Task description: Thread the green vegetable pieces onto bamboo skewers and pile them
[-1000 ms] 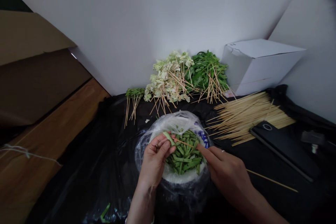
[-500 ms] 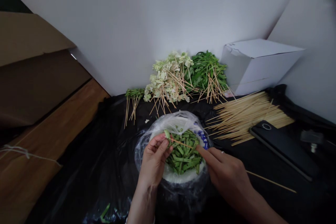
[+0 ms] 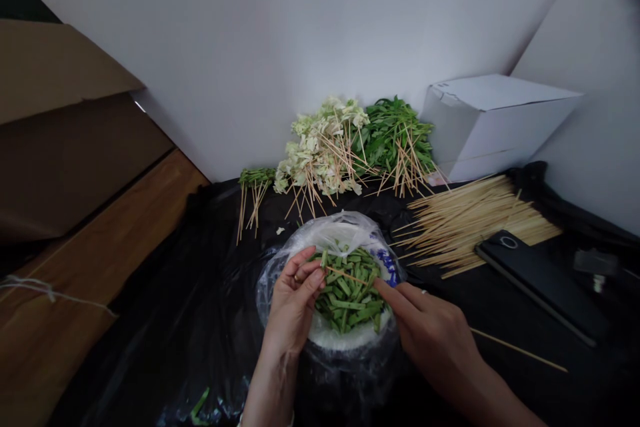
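A white bowl [image 3: 345,340] lined with a clear plastic bag holds several cut green bean pieces [image 3: 353,297]. My left hand [image 3: 295,303] is over the bowl's left side and pinches one green bean piece [image 3: 325,259] upright at its fingertips. My right hand [image 3: 430,333] grips a thin bamboo skewer [image 3: 520,347], whose tip points left to the piece in my left hand. The skewer's tail runs out to the right over the black sheet.
A black plastic sheet [image 3: 200,320] covers the table. At the back lie skewered green beans [image 3: 255,180], skewered cabbage [image 3: 320,153] and skewered leafy greens [image 3: 395,137]. Loose bamboo skewers [image 3: 475,220], a black phone [image 3: 540,280] and a white box [image 3: 495,120] are right; cardboard [image 3: 60,133] left.
My left hand has turned the bean piece from lying slantwise to standing upright on the skewer tip. My right hand has hardly moved.
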Demonstrator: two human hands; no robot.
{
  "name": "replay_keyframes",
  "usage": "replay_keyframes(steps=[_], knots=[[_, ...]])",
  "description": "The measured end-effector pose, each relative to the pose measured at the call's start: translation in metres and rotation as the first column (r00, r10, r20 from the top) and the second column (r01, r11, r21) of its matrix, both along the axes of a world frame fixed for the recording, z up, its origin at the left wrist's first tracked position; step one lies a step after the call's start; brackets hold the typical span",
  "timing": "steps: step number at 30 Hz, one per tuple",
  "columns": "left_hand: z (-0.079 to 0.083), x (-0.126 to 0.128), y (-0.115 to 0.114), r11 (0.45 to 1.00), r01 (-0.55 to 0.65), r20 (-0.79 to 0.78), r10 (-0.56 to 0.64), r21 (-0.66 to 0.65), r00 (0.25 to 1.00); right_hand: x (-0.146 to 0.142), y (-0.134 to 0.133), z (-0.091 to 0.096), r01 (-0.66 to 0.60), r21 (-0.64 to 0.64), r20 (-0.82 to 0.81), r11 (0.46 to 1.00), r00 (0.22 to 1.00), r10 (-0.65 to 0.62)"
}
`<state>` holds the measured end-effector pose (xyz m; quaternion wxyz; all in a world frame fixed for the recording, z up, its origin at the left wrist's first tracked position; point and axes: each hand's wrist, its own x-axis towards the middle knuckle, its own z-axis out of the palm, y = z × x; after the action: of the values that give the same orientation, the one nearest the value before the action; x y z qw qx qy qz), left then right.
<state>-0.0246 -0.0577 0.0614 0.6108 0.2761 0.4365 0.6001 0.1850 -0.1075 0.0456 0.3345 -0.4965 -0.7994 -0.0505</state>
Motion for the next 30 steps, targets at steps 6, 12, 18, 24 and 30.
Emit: replay_keyframes(steps=[6, 12, 18, 24, 30], knots=[[0.006, -0.001, -0.001, 0.993, 0.108, -0.039, -0.11, -0.044, 0.993, -0.003, 0.0, -0.001, -0.025, 0.003, -0.015, 1.0, 1.0, 0.025], [0.004, 0.009, -0.003, 0.985, 0.171, -0.142, -0.174, -0.036, 0.974, -0.007, 0.003, -0.003, -0.034, -0.002, -0.008, 0.999, 0.999, 0.034], [0.002, 0.01, -0.001, 0.979, 0.203, -0.243, -0.202, -0.019, 0.949, -0.009, 0.006, -0.004, -0.032, 0.01, -0.012, 0.999, 0.999, 0.032], [0.001, 0.003, 0.002, 0.965, 0.256, -0.508, -0.196, 0.05, 0.839, 0.003, 0.009, -0.002, 0.029, -0.013, -0.026, 1.0, 0.999, -0.029], [-0.007, 0.004, 0.006, 0.842, 0.526, -0.991, 0.071, 0.12, 0.113, 0.017, 0.012, -0.001, 0.117, -0.017, -0.033, 0.993, 0.993, -0.117]])
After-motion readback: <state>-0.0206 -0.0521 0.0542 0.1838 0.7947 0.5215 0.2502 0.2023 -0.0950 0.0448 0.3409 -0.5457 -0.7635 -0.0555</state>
